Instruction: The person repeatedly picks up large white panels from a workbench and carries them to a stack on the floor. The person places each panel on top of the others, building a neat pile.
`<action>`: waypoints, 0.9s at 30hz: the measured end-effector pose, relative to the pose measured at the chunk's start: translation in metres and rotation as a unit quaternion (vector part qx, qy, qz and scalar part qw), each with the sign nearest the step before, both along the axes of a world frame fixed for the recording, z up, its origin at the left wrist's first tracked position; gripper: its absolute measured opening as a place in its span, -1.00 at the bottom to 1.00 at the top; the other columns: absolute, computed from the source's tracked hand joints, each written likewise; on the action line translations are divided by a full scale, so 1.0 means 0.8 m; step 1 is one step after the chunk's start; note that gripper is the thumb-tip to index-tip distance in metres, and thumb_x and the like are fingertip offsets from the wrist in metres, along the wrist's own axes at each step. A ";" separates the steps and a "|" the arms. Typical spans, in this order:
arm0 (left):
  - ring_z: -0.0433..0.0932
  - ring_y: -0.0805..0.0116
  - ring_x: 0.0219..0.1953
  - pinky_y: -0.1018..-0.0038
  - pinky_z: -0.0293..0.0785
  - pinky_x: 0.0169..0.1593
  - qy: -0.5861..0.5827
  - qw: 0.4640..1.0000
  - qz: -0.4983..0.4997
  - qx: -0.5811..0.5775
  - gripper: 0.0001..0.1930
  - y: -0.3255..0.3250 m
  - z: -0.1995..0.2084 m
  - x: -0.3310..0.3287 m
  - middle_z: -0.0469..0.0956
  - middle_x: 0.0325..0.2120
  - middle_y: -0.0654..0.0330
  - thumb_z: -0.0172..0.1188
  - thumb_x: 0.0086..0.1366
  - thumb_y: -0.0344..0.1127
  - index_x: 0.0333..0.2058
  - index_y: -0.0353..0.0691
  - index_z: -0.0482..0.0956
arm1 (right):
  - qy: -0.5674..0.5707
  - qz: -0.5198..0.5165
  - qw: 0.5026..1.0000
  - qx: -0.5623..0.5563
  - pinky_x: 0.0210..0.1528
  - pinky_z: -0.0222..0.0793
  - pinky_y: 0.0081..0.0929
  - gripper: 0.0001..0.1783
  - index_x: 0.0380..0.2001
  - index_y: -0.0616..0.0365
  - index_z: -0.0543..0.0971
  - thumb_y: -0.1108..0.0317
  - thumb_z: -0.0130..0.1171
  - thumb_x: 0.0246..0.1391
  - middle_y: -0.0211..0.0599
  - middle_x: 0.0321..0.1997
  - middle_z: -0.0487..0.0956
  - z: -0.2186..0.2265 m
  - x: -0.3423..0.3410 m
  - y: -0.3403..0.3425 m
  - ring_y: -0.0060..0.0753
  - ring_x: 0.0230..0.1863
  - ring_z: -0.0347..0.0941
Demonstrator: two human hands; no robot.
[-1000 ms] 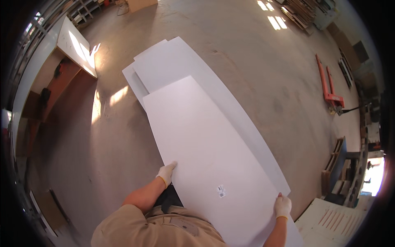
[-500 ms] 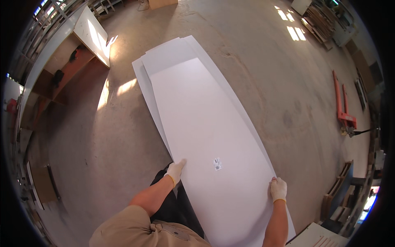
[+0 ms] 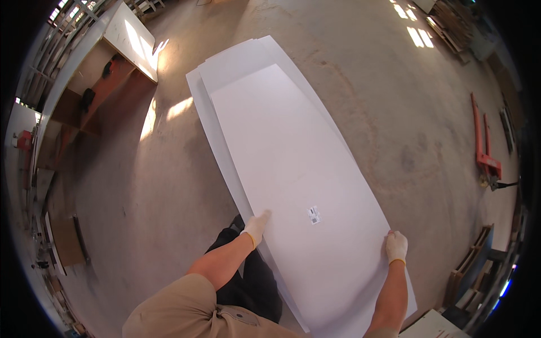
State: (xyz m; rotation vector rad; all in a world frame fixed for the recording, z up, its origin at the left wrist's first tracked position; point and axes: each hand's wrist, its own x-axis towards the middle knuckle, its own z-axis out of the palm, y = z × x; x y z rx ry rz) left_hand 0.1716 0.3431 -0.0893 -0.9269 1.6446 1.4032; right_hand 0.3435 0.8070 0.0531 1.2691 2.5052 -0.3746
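The large white rectangular panel (image 3: 293, 186), smooth-faced and thin, lies uppermost on a stack of like white panels (image 3: 211, 121) on the bare concrete floor (image 3: 141, 186). It runs from 12 o'clock down to 5 o'clock across the view.

The gloved left hand (image 3: 256, 225) grips the panel's left long edge at 6 o'clock, fingers curled over the edge with the thumb on the face. The gloved right hand (image 3: 396, 247) holds the opposite long edge at 5 o'clock, fingers closed around it.

Change over the last second: the panel has travelled away from the person along the stack, and its far end now lies closer to the far end of the panels beneath. Both hands have kept to the same edges. The panel appears to be sliding into register with the stack.

Labels: one small white rectangular sticker (image 3: 314, 214) with dark bar markings sits on the panel face, between the two hands and slightly beyond them.

Surroundings: a long pale workbench with brown side panels (image 3: 115, 50) stands at 10 o'clock. A red pallet jack (image 3: 484, 152) rests at 3 o'clock. Stacked timber frames (image 3: 470, 270) stand at 4 o'clock.
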 end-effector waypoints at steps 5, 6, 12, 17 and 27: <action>0.69 0.10 -0.05 0.24 0.55 0.03 -0.062 0.958 -0.279 -0.010 -0.33 -0.009 0.024 0.002 0.66 -0.06 -0.08 0.15 0.43 0.16 0.10 -0.46 0.59 | -0.064 0.021 0.998 -0.010 0.16 0.48 0.03 -0.54 -0.03 0.20 0.70 0.08 0.05 0.29 0.17 -0.04 0.70 -0.017 0.018 -0.006 0.27 0.08 0.60; 0.69 0.09 -0.01 0.24 0.55 0.03 -0.014 0.919 -0.392 -0.037 -0.36 -0.026 0.031 0.009 0.67 -0.07 -0.10 0.13 0.44 0.13 0.07 -0.45 0.61 | -0.104 0.041 0.994 0.002 0.16 0.50 0.02 -0.57 -0.01 0.16 0.70 0.11 0.06 0.29 0.13 0.04 0.69 -0.022 0.025 -0.023 0.23 0.10 0.60; 0.65 0.25 -0.23 0.35 0.56 -0.09 -0.117 0.949 -0.292 0.012 -0.55 -0.140 0.017 0.027 0.67 -0.27 0.04 0.11 0.48 0.00 -0.17 -0.39 0.63 | -0.139 0.305 0.939 -0.079 0.13 0.57 -0.04 -0.67 -0.07 0.05 0.74 0.25 0.02 0.34 -0.08 0.15 0.67 -0.115 0.164 -0.150 0.01 0.06 0.66; 0.62 0.36 -0.30 0.44 0.58 -0.15 -0.047 0.937 -0.332 -0.097 -0.57 -0.177 0.127 0.011 0.64 -0.32 0.12 0.17 0.44 -0.03 -0.15 -0.39 0.62 | -0.137 0.064 0.950 -0.272 0.08 0.55 0.01 -0.66 -0.11 0.04 0.74 0.17 0.05 0.30 0.02 -0.05 0.72 -0.094 0.220 -0.351 0.18 -0.02 0.65; 0.56 0.40 -0.41 0.42 0.53 -0.20 0.041 0.940 -0.338 -0.022 -0.59 -0.234 0.138 -0.002 0.62 -0.44 0.19 0.15 0.45 -0.04 -0.22 -0.38 0.64 | -0.101 0.215 0.949 -0.208 -0.05 0.63 -0.10 -0.72 -0.11 0.14 0.71 0.27 0.10 0.30 0.02 -0.11 0.72 -0.092 0.234 -0.358 0.02 -0.08 0.69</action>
